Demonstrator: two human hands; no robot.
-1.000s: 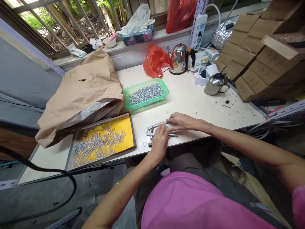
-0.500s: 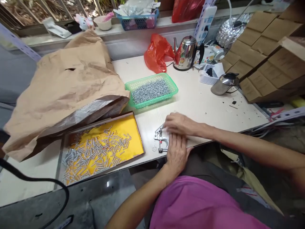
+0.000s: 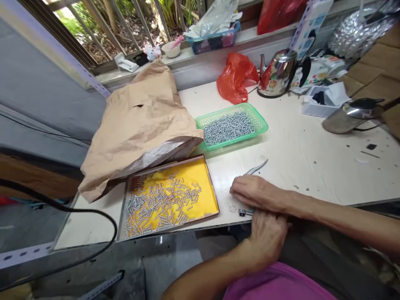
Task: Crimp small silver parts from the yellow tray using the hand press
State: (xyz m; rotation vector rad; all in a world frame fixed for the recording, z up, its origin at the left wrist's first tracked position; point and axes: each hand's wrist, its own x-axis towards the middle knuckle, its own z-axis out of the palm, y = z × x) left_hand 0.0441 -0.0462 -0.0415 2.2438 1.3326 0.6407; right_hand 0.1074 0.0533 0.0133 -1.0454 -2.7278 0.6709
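Observation:
My right hand [image 3: 258, 191] lies across the top of a small metal tool [image 3: 245, 212] at the table's front edge, its fingers pressed together and bent downward. What those fingers hold is hidden. Below and partly under it rests my left hand [image 3: 269, 233], whose fingers are covered by the right hand. Only the round end of the tool shows to the left of my hands. A thin, curved grey piece [image 3: 256, 167] sticks out behind my right hand; whether it belongs to the tool I cannot tell. A tiny clear ring-like bit [image 3: 232, 208] lies beside the tool.
Left of my hands is a yellow-lined tray [image 3: 208, 183] of loose metal springs or threaded pins. Behind it stand a green basket [image 3: 262, 125] full of similar pieces and a large paper sack [image 3: 140, 112]. Kettle [image 3: 276, 75], steel jug [image 3: 348, 116] and red bag [image 3: 234, 79] are further back.
The view has swung left, so everything sits further right. My right hand now covers the tool's spring part and my left fingers, which showed before. The curved grey piece has come into sight.

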